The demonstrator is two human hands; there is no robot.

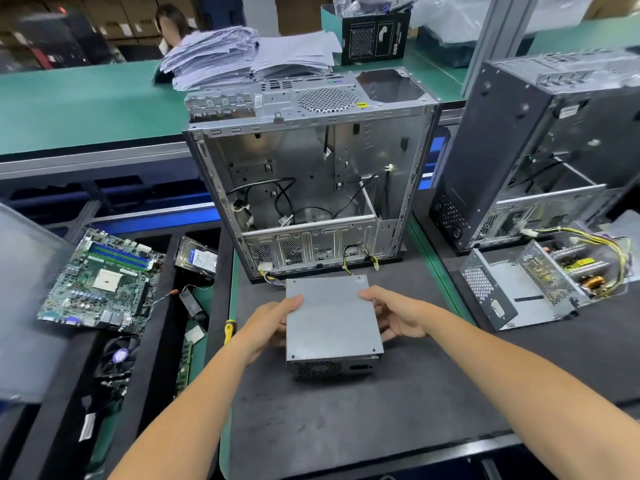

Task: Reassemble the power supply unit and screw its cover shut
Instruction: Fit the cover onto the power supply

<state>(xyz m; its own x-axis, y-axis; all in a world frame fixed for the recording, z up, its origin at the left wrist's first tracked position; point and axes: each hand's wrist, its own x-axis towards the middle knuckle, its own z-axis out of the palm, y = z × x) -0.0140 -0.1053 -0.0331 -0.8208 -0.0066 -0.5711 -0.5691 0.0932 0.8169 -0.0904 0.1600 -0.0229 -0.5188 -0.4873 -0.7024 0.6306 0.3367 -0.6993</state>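
Note:
A grey power supply unit (330, 323) sits on the black mat in front of me, its flat cover on top and a vented face toward me. My left hand (270, 323) grips its left side, thumb on the cover's edge. My right hand (394, 315) grips the right side, thumb on top. Cables trail from the unit's far end toward the open case (311, 188). A yellow-handled screwdriver (228, 331) lies on the mat just left of my left hand.
A second, opened power supply (540, 282) with exposed wiring lies at right, in front of another computer case (547, 143). To the left, a tray holds a motherboard (104, 282), a hard drive (197, 259) and a fan. Stacked papers (242, 53) lie on the far bench, where a person sits.

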